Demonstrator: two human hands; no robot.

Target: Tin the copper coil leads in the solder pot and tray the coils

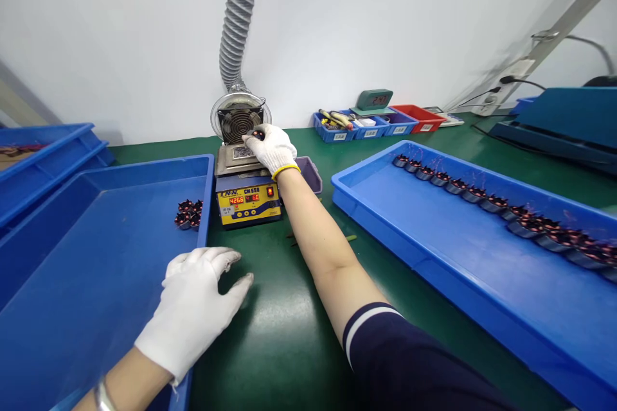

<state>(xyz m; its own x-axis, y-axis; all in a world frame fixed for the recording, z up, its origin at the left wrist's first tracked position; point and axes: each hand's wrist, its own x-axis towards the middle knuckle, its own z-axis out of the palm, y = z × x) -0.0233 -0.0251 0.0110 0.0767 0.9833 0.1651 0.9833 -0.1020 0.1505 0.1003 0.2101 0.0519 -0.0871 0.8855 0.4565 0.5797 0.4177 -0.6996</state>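
My right hand (274,149), in a white knit glove with a yellow cuff edge, reaches forward over the solder pot (248,201). Its fingers pinch a small dark copper-wound stator (259,135), mostly covered by the glove. Red digits glow on the pot's yellow front panel. Near the inner wall of the left blue tray (139,189), my gloved left hand (205,295) hovers with thumb and fingers apart, holding nothing. A small cluster of wound stators (189,214) sits in that tray. Along the far side of the right blue tray (414,212) runs a row of similar stators (475,194).
A fume fan (241,123) with a grey ribbed hose (240,13) stands behind the pot. A purple bin (311,173) is beside it. Farther back are small blue bins (336,135), a red bin (418,117) and a digital clock (375,99). Stacked blue trays (48,160) stand at left.
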